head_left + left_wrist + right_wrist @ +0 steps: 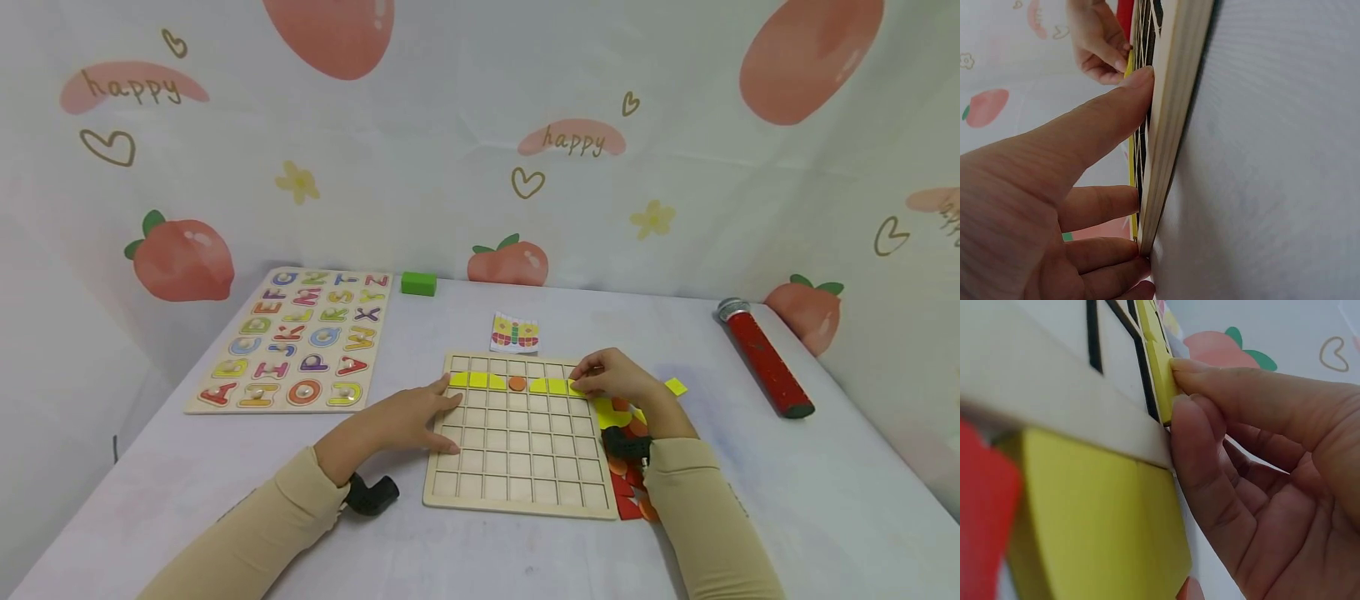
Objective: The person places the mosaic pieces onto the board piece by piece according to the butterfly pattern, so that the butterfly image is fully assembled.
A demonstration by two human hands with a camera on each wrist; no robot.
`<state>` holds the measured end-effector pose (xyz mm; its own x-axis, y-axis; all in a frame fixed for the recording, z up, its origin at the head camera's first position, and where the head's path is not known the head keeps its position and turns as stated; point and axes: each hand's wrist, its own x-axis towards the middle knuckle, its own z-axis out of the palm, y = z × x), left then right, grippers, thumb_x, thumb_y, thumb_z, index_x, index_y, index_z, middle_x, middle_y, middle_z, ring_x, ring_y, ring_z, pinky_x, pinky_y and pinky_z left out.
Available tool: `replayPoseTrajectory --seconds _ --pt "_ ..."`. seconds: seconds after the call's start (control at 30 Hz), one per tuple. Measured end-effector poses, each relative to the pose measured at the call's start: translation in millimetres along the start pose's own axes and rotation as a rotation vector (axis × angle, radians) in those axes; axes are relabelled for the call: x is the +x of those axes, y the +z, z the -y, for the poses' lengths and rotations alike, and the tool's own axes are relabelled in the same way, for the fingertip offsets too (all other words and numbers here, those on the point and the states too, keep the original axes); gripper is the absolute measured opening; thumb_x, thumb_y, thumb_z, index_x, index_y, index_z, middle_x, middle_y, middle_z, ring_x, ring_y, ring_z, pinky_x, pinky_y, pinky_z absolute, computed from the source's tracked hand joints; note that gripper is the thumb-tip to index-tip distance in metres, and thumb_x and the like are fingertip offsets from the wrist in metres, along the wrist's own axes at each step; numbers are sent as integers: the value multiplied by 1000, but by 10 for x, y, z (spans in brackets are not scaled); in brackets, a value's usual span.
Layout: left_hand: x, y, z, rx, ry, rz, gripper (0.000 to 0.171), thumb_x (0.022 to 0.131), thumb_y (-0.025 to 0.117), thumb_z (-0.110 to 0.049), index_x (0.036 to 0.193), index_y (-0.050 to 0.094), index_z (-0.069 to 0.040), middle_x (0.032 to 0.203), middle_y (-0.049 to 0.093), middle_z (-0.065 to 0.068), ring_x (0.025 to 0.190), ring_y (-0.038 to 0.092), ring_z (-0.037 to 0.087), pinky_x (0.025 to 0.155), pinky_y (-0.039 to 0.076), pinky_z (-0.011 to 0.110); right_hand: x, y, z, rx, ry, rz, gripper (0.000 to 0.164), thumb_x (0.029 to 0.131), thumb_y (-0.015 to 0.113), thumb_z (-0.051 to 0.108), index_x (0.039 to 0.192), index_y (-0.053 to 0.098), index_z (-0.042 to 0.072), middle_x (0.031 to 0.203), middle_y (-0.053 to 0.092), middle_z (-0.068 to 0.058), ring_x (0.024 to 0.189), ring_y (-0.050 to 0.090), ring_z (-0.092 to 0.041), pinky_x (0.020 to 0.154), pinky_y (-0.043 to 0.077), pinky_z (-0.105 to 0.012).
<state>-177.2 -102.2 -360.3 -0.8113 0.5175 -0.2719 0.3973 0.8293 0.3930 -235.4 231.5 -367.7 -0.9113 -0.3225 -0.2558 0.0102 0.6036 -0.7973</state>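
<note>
A wooden grid board (517,511) lies flat on the table. Across its second row from the back run several yellow tiles (477,380), with an orange round piece (517,383) in the middle. My right hand (618,377) pinches the yellow tile (1161,378) at the right end of that row, thumb and index fingertip against it. At the board's left side is my left hand (408,419), fingers spread and relaxed. Its thumb (1107,115) lies along the near part of that edge, while the other fingers touch it farther back.
Loose yellow, red and orange pieces (628,507) lie along the board's right side, partly under my right wrist. Behind the board is a butterfly picture card (514,333). An alphabet puzzle board (273,402), green block (418,284) and red microphone (767,360) also lie on the table.
</note>
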Motion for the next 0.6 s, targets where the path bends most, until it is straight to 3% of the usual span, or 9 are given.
replayPoseTrajectory --seconds 0.37,0.6 --pt "-6 14 -9 -24 2 2 81 75 72 -50 141 42 -15 156 18 12 141 27 28 113 29 43 -20 -38 14 -20 30 -6 25 87 66 16 102 66 -3 94 66 -10 73 60 -16 74 55 -26" --pt "-28 14 -5 -4 -6 -7 81 75 71 -51 141 42 -16 156 18 12 140 28 28 113 29 44 -175 -121 61 -68 70 -65 34 87 66 24 108 65 -3 99 63 -12 74 58 -15 72 54 -26"
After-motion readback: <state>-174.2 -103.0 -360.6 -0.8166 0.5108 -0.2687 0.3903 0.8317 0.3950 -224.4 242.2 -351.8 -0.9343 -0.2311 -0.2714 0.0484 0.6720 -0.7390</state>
